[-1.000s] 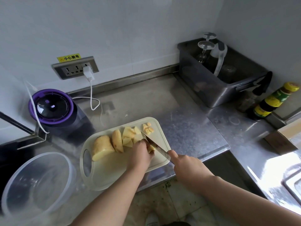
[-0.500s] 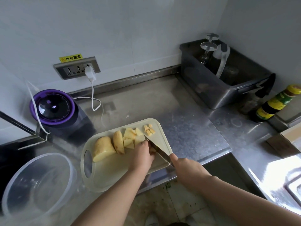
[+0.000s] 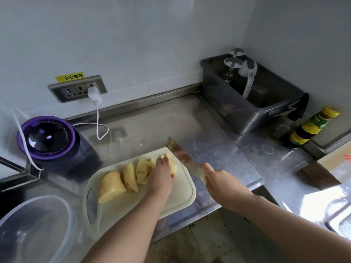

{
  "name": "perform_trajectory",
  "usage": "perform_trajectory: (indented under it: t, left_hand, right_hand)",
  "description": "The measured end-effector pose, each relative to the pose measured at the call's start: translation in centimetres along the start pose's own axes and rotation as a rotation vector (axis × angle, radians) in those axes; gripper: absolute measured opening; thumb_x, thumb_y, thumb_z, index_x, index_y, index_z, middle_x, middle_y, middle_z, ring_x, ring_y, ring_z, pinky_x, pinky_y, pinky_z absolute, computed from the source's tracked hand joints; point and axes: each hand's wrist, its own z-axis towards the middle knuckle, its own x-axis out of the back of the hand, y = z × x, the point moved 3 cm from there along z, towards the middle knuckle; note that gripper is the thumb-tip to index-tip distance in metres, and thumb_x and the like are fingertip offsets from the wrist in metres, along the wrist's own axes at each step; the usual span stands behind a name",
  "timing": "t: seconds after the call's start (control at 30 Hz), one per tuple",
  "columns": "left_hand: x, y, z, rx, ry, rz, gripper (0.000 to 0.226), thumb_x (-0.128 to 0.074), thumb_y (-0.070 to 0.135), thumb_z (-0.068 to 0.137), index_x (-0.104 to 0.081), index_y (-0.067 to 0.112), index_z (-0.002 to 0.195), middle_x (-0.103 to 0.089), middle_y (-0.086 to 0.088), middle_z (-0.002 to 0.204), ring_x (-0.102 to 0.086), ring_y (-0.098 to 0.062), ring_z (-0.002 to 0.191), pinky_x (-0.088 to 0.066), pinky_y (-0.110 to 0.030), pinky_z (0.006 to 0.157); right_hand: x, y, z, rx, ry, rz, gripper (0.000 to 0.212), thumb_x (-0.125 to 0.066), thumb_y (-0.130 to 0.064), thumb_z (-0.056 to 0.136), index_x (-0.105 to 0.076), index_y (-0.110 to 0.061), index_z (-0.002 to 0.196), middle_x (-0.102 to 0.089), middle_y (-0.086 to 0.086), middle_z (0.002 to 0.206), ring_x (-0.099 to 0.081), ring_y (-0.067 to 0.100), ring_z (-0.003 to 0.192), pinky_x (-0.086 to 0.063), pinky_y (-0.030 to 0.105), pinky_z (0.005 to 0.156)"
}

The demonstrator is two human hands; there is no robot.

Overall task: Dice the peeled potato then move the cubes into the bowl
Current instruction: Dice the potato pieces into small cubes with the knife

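A cream cutting board (image 3: 171, 198) lies on the steel counter. On it sit a large potato end piece (image 3: 111, 186), a thick slice (image 3: 130, 176) and several smaller chunks (image 3: 142, 169). My left hand (image 3: 161, 177) lies over the chunks and cubes (image 3: 173, 168) at the board's far right corner, fingers bent down on them. My right hand (image 3: 218, 179) grips the handle of a cleaver (image 3: 182, 158), whose blade is lifted off the board and points away over the counter. A clear plastic bowl (image 3: 36, 224) stands at the lower left.
A purple-rimmed appliance (image 3: 47, 137) stands behind the board at left, with a white charger cable (image 3: 97, 118) running to the wall socket. A dark bin (image 3: 250, 99) holding glasses sits at back right, beside a sauce bottle (image 3: 311, 128). The counter edge (image 3: 209, 205) runs just below the board.
The cleaver has risen from the cut and swung right, off the board. My left hand has slid toward the cubes at the board's far right corner.
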Motion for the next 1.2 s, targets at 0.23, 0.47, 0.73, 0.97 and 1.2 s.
perform_trajectory:
  t: [0.23, 0.47, 0.73, 0.97, 1.2]
  left_hand:
    - [1.0, -0.3, 2.0, -0.016, 0.002, -0.025, 0.028, -0.054, 0.021, 0.094, -0.046, 0.013, 0.120, -0.048, -0.005, 0.124, -0.059, -0.026, 0.106, -0.047, -0.035, 0.080]
    - [4.4, -6.1, 2.4, 0.009, 0.011, -0.254, 0.016, -0.060, 0.012, 0.090, -0.068, 0.018, 0.102, -0.070, 0.001, 0.102, -0.065, -0.024, 0.095, -0.052, -0.035, 0.082]
    - [4.8, -7.9, 0.5, -0.165, -0.153, 0.136, 0.026, -0.063, 0.026, 0.089, -0.064, 0.031, 0.115, -0.062, 0.009, 0.121, -0.059, -0.017, 0.109, -0.048, -0.028, 0.090]
    - [3.3, -5.2, 0.3, -0.298, -0.154, 0.454, 0.048, -0.056, 0.046, 0.092, -0.052, 0.024, 0.134, -0.043, 0.001, 0.138, -0.037, -0.022, 0.130, -0.031, -0.034, 0.104]
    - [2.8, -5.1, 0.7, -0.269, -0.252, 0.425, 0.048, -0.057, 0.044, 0.092, -0.050, 0.023, 0.133, -0.039, -0.001, 0.141, -0.033, -0.024, 0.132, -0.030, -0.037, 0.107]
  right_hand:
    - [-0.6, 0.4, 0.5, -0.012, -0.014, 0.011, 0.029, -0.032, -0.013, 0.102, -0.034, -0.017, 0.131, -0.053, 0.006, 0.075, -0.058, 0.028, 0.069, -0.045, 0.039, 0.058]
    - [-0.3, -0.4, 0.9, 0.012, -0.005, 0.036, 0.031, -0.030, -0.014, 0.103, -0.033, -0.016, 0.134, -0.046, 0.001, 0.069, -0.047, 0.017, 0.059, -0.034, 0.030, 0.051]
    - [-0.3, -1.8, 1.1, 0.010, -0.008, 0.034, 0.031, -0.029, -0.014, 0.104, -0.032, -0.016, 0.134, -0.045, 0.001, 0.069, -0.043, 0.014, 0.056, -0.030, 0.026, 0.047]
    - [0.0, -2.4, 0.8, 0.004, -0.010, 0.024, 0.032, -0.029, -0.016, 0.105, -0.030, -0.016, 0.137, -0.043, 0.000, 0.069, -0.041, 0.011, 0.056, -0.028, 0.023, 0.045]
    - [-0.1, -1.9, 0.6, -0.004, 0.000, 0.036, 0.034, -0.031, -0.016, 0.105, -0.030, -0.017, 0.139, -0.045, -0.001, 0.069, -0.043, 0.012, 0.056, -0.033, 0.024, 0.049]
